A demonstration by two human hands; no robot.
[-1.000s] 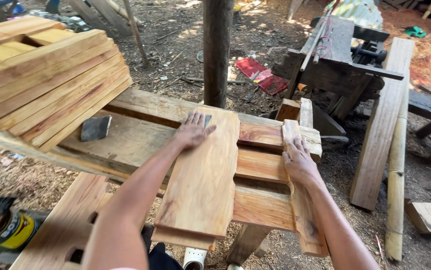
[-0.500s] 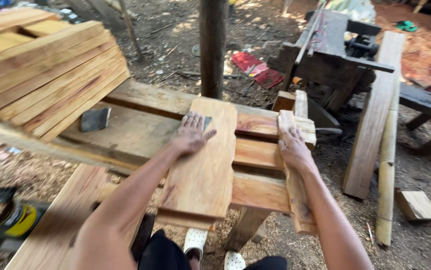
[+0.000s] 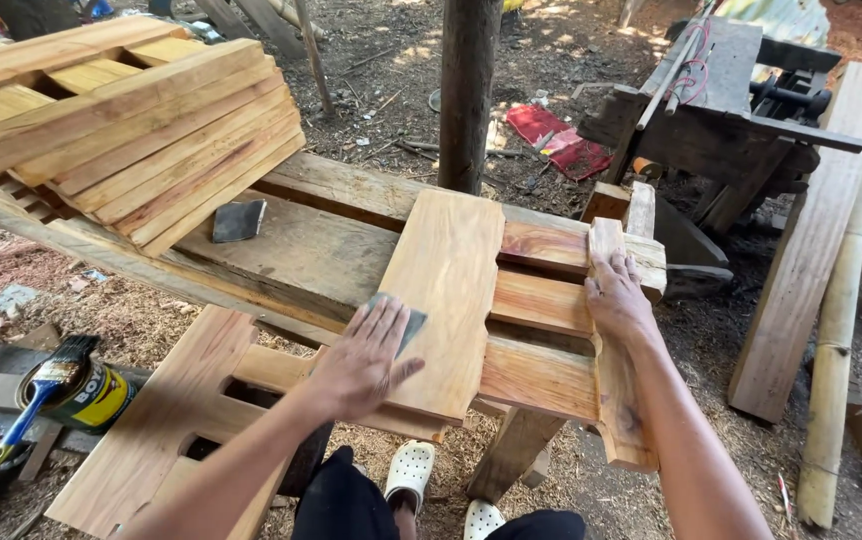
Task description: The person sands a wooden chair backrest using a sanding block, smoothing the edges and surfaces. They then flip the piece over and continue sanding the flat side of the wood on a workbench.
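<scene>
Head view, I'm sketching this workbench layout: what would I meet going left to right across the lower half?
paint brush → tin can → left hand on the sanding pad → wide plank → right hand on the narrow strip → leaning board

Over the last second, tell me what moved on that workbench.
The left hand slid back along the board toward the person, pressing a grey sanding sheet near its closer end. The right hand stayed flat on the narrow strip, and the board itself did not shift.
</scene>
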